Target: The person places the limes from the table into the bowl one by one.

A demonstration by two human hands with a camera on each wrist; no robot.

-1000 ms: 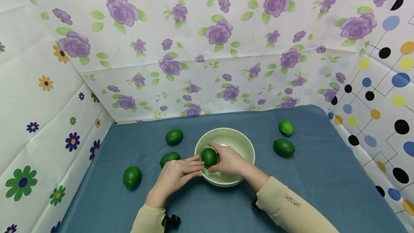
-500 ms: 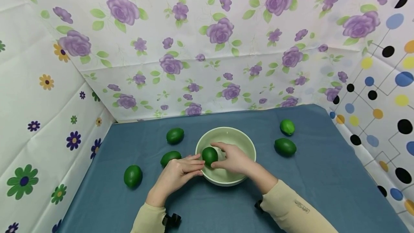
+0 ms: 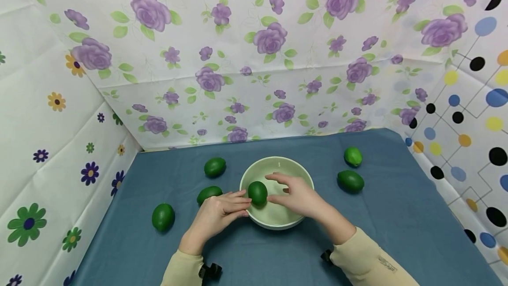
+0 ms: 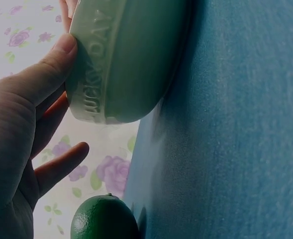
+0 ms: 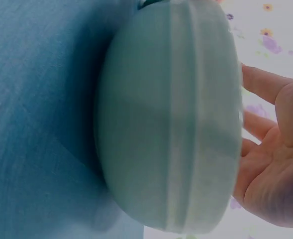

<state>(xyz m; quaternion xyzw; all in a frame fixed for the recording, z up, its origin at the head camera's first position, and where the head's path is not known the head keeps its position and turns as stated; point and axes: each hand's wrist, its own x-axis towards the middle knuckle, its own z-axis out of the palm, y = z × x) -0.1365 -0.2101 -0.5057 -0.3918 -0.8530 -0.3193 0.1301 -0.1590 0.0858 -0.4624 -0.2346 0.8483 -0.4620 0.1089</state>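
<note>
Sitting in the bowl (image 3: 296, 170), lower centre of the frame, long axis roughly up-down, the green lime (image 3: 257, 193) lies just left of the right hand (image 3: 296, 194), its grip wide, holding nothing; the left hand (image 3: 222, 208) pinches the rim, lime contact unclear.

pale green bowl (image 3: 278, 215), green limes (image 3: 258, 193), blue cloth (image 3: 270, 255), purple-flowered white backdrop (image 3: 234, 52)

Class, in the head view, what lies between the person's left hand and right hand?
One green fruit, inside the pale green bowl, lies between the left hand and the right hand, as the head view shows.
</note>
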